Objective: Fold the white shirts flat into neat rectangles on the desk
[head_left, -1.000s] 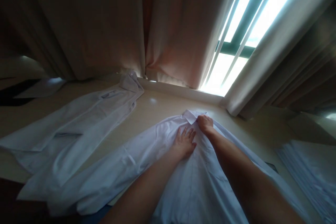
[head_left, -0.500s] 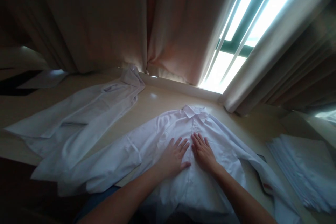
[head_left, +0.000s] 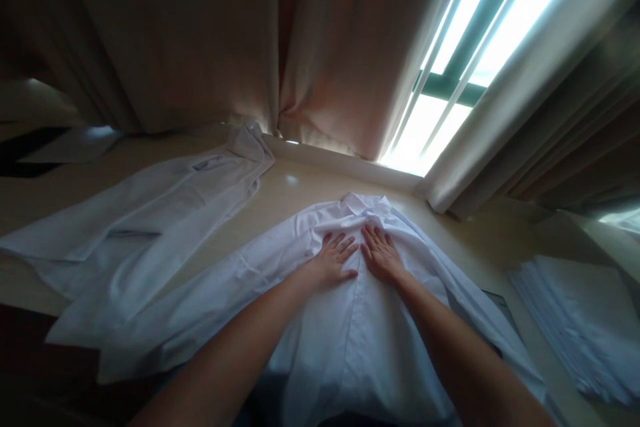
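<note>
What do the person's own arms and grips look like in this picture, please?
The left forearm and right forearm are bare, with no sleeve, watch or bracelet showing; whether sleeves begin higher up is out of view. The left grip and right grip are ungloved human hands, and no rings can be made out.

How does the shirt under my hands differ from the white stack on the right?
The shirt is spread out, a sleeve at each side; the white stack is piled in layers. The left hand and right hand lie on the shirt; neither touches the stack. Both are whitish, on the table.
</note>
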A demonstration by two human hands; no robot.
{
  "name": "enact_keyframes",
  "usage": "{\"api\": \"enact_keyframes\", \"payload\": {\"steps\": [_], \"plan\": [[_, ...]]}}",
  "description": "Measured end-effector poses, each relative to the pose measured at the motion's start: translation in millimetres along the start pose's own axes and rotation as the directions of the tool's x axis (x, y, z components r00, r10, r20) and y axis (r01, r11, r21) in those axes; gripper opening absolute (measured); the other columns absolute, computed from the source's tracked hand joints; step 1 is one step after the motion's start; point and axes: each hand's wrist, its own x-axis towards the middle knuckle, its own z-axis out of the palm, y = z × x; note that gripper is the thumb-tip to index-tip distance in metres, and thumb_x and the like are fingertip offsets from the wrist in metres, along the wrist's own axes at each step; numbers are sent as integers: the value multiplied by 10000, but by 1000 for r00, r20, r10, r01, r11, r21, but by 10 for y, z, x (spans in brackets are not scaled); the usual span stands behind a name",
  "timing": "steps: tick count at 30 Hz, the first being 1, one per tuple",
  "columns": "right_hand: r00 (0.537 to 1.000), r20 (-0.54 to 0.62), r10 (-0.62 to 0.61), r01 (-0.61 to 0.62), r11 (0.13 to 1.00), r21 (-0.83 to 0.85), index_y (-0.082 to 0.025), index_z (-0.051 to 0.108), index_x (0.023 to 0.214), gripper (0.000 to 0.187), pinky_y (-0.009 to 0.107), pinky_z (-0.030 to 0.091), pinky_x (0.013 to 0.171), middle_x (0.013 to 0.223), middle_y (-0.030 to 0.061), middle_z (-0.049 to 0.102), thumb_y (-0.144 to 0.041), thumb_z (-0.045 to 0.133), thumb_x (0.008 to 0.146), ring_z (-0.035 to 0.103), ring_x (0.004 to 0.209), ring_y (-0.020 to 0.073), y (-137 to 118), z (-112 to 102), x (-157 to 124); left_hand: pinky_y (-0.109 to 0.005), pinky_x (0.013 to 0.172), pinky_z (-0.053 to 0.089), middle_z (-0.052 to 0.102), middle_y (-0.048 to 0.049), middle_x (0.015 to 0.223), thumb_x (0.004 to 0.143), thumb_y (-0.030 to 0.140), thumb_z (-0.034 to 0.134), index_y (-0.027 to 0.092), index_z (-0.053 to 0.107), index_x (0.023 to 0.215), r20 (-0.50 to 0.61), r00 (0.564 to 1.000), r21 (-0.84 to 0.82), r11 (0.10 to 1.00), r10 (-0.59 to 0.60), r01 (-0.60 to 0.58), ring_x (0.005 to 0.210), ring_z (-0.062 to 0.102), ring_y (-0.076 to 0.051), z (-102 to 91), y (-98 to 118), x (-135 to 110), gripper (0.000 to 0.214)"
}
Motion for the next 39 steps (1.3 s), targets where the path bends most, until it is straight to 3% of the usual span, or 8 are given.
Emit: {"api": "enact_keyframes", "payload": {"steps": [6, 10, 17, 22, 25, 30, 35, 39], "plan": [[1000, -17, 18, -18, 1000, -13, -236, 80, 1503, 584, 395, 64, 1140, 1563, -4, 76, -480, 97, 973, 47, 1428, 188, 73, 30, 85, -483, 1155, 34, 270, -91, 1521, 883, 520, 426, 183, 322, 1434, -38, 999, 41, 999, -20, 21, 1420, 147, -264, -91, 225, -17, 655], [1000, -24, 16, -17, 1000, -19, -229, 94, 1502, 577, 401, 60, 1140, 1562, 0, 81, -465, 103, 975, 47, 1428, 194, 75, 48, 69, -425, 1177, 43, 232, -80, 1534, 886, 528, 415, 162, 305, 1440, -69, 988, 15, 990, 139, -138, 1434, 83, -220, -70, 808, -627, 674], [998, 35, 53, -53, 998, -18, -231, 70, 1501, 568, 417, 71, 1137, 1563, 5, 50, -446, 123, 978, 40, 1428, 196, -20, -47, 12, -460, 1160, 175, 71, -114, 1551, 810, 588, 497, 162, 103, 1495, 36, 999, -125, 991, -38, 43, 1429, 63, -276, 161, 1508, -1530, 898], [1000, 15, 14, -14, 1000, 9, -230, 119, 1497, 569, 426, 54, 1139, 1558, 13, 104, -458, 119, 977, 46, 1429, 192, -190, -60, -313, -488, 1120, 251, 145, -162, 1534, 775, 599, 533, 130, 149, 1483, 23, 995, -68, 993, 95, -94, 1411, 136, -326, 466, 1616, -1782, 932], [1000, -23, -19, 21, 999, 46, -234, 152, 1493, 572, 430, 48, 1141, 1553, 15, 127, -473, 123, 974, 52, 1428, 193, -324, -44, -620, -414, 1013, 398, 417, -134, 1432, 868, 377, 504, 191, 395, 1376, -100, 982, 41, 987, 162, -158, 1284, 439, -285, 697, 1724, -1945, 552], [999, -47, -21, 25, 996, 83, -251, 173, 1489, 547, 443, 43, 1145, 1547, 1, 133, -442, 160, 977, 34, 1429, 192, -608, -70, -1135, -337, 664, 502, 687, -34, 733, 861, 338, 488, 242, 645, 975, -310, 938, -62, 982, 152, -180, 660, 633, -190, 516, 1888, -1963, 216], [998, -68, -17, 26, 991, 130, -246, 189, 1486, 541, 454, 57, 1151, 1540, -10, 101, -420, 186, 973, 27, 1427, 202, -831, -35, -1593, -434, 957, 435, 598, -101, 1233, 884, 304, 424, 225, 506, 1292, -281, 945, -108, 984, -168, 142, 1132, 545, -250, -47, 1659, -1635, 423], [996, -90, 22, -5, 983, 183, -275, 187, 1484, 544, 445, 58, 1158, 1532, -39, 99, -442, 194, 966, 33, 1425, 193, -903, 26, -1819, -542, 1102, 231, 389, -95, 1461, 870, 414, 456, 222, 415, 1387, -255, 943, 76, 967, -215, 242, 1368, 291, -305, 24, 1350, -1526, 553]]}}
